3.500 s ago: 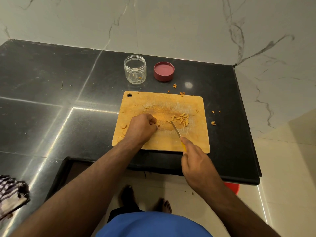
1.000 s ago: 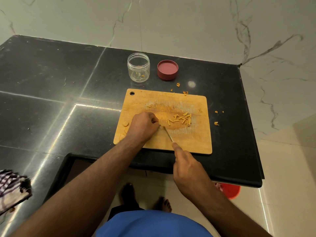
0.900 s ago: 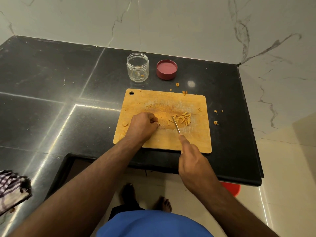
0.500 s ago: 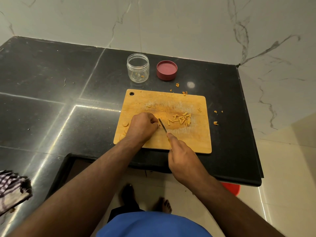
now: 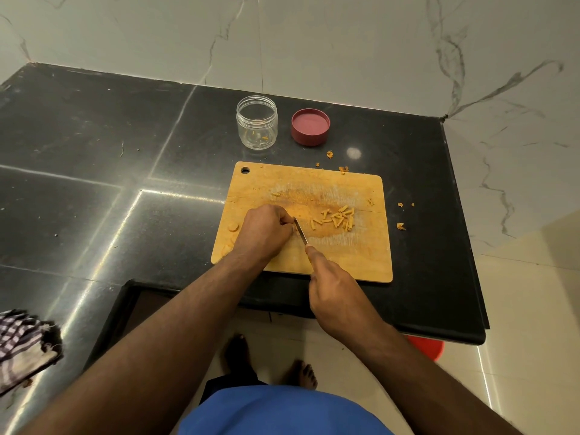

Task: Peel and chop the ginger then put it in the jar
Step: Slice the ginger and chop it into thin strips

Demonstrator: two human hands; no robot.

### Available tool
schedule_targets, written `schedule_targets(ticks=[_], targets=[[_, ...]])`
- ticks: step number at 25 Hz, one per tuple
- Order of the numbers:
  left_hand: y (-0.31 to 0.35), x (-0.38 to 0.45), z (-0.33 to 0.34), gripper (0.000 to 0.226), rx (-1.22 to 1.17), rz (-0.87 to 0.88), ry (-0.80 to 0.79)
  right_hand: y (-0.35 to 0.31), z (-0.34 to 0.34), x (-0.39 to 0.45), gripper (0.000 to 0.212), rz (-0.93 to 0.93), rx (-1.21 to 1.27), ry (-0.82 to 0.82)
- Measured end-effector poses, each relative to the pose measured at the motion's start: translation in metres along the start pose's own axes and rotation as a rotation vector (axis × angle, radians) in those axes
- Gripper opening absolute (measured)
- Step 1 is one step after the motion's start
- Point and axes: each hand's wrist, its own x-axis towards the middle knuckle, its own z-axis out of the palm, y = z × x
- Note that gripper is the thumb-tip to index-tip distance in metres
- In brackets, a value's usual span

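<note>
Behind cutting board: open jar, red lid.

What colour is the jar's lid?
Dark red, pinkish inside; the lid lies upturned right of the jar, head view.

Left hand: knuckles up, fingers curled under and pressed down at their tips, forearm bare and extended diagonally from the lower left. Right hand: closed around the handle of a small silver-bladed knife, index finger laid straight along the blade's spine, blade tip angled up and left to meet the left hand's curled fingers. Right forearm bare, entering from the lower right; both wrists held roughly straight.
</note>
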Motion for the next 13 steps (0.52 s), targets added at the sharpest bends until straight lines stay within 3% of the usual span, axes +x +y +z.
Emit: schedule_targets(ticks=[13], targets=[[-0.004, -0.003, 0.000, 0.014, -0.016, 0.035, -0.003, 0.006, -0.006, -0.006, 0.051, -0.004, 0.073, 0.049]])
